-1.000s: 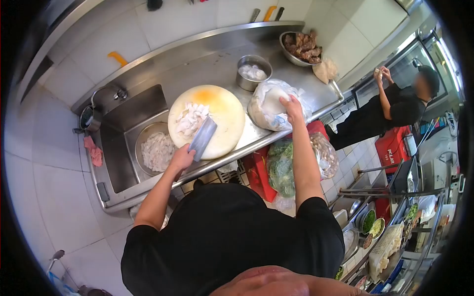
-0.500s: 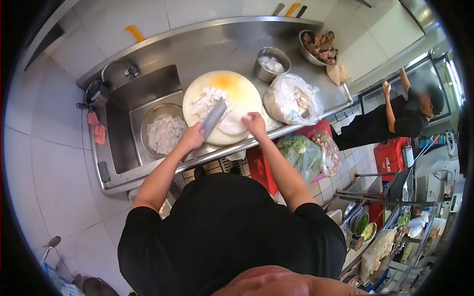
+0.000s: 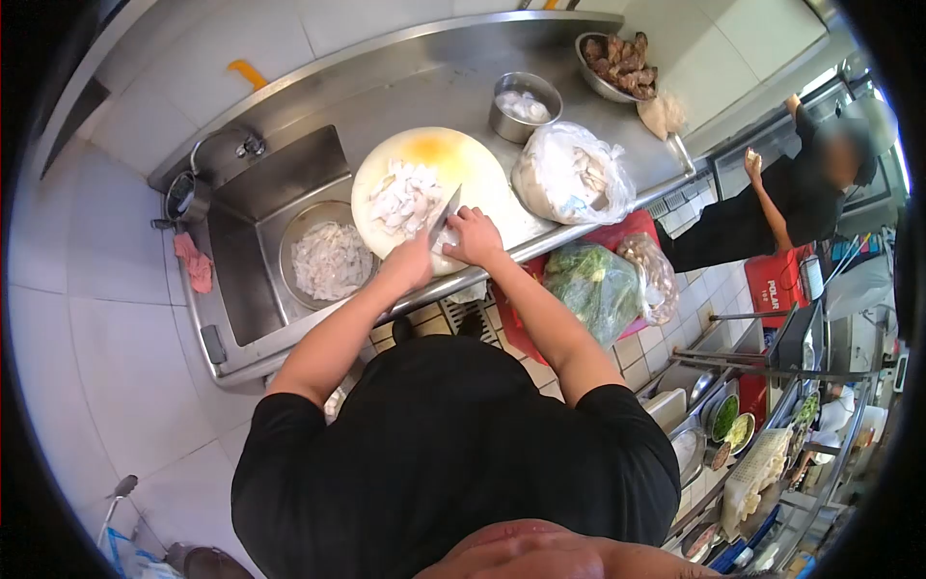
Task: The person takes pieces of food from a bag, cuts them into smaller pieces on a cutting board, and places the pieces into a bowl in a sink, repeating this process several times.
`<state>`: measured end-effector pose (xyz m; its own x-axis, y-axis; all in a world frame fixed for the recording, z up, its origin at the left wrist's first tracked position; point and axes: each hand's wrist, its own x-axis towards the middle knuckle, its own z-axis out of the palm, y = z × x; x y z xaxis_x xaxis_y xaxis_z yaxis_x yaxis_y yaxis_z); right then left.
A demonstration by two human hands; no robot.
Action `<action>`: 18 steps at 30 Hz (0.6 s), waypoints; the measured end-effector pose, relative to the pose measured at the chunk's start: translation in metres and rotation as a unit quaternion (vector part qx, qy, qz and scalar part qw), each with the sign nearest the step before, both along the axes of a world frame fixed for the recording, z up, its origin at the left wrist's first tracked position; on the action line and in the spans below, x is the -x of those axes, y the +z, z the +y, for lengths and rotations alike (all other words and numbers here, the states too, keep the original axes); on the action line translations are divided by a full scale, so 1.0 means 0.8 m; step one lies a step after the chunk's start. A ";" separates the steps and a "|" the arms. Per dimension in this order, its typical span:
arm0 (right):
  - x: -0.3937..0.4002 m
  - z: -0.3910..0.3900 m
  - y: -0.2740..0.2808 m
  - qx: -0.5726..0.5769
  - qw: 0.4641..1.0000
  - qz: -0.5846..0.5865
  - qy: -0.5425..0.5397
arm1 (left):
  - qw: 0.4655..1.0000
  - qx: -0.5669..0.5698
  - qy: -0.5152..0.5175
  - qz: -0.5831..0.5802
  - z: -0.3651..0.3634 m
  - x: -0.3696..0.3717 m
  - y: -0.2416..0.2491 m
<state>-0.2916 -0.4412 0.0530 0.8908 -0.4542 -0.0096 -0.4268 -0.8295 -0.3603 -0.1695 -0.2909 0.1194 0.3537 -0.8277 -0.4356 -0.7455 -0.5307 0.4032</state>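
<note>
My left hand (image 3: 411, 261) is wrapped round the handle of a cleaver (image 3: 447, 210), its blade angled over the board. Beside the blade, the curled fingers of my right hand (image 3: 476, 237) press down on a white slab of meat, possibly squid (image 3: 447, 238), largely hidden by my hands. Both hands are at the near side of a thick round cutting board (image 3: 482, 183), which has a yellow stain at its far side. A heap of cut white pieces (image 3: 405, 196) lies on the board, left of the cleaver.
Left of the board, a bowl of pale strips (image 3: 331, 261) sits in the sink (image 3: 241, 289). A plastic bag of white pieces (image 3: 571, 179), a metal pot (image 3: 526, 108) and a bowl of brown meat (image 3: 617, 68) stand rightward. Bagged greens (image 3: 590, 289) are below; another person (image 3: 781, 207) stands right.
The cleaver has turned from lying broad side up to standing more on edge. My right hand has moved left, close to the blade, onto the white slab. The view has shifted slightly.
</note>
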 end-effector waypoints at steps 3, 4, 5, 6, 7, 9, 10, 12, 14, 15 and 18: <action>0.011 0.003 -0.004 -0.004 1.000 -0.018 -0.011 | 0.999 -0.044 0.000 0.030 0.106 0.007 0.013; 0.012 0.003 -0.005 -0.005 0.999 -0.030 -0.011 | 0.996 -0.076 0.015 0.038 0.136 0.009 0.027; 0.013 -0.003 -0.010 -0.006 0.999 -0.034 -0.016 | 0.993 -0.108 0.030 0.045 0.151 0.007 0.041; 0.017 -0.007 -0.020 -0.012 0.997 -0.073 0.002 | 0.992 -0.110 0.029 0.045 0.149 0.002 0.051; 0.022 -0.006 -0.023 -0.020 0.994 -0.109 0.024 | 0.994 -0.103 0.011 0.039 0.143 -0.003 0.059; 0.029 -0.006 -0.016 -0.010 0.990 -0.138 0.029 | 0.998 -0.060 -0.011 0.010 0.113 -0.015 0.061; 0.031 -0.002 -0.012 -0.001 0.986 -0.165 0.026 | 0.999 -0.028 -0.018 -0.009 0.085 -0.011 0.055; 0.026 0.004 -0.008 0.005 0.990 -0.143 0.016 | 1.000 0.003 -0.015 -0.012 0.025 -0.002 0.049; 0.024 0.005 -0.015 0.009 0.995 -0.096 -0.002 | 0.999 0.016 -0.023 -0.031 -0.022 0.004 0.025; 0.024 0.005 -0.014 0.004 0.996 -0.095 -0.001 | 0.999 0.010 -0.022 -0.030 -0.024 0.007 0.015; 0.028 0.001 -0.013 -0.011 0.997 -0.075 -0.010 | 0.996 0.040 -0.049 -0.056 0.004 0.007 -0.006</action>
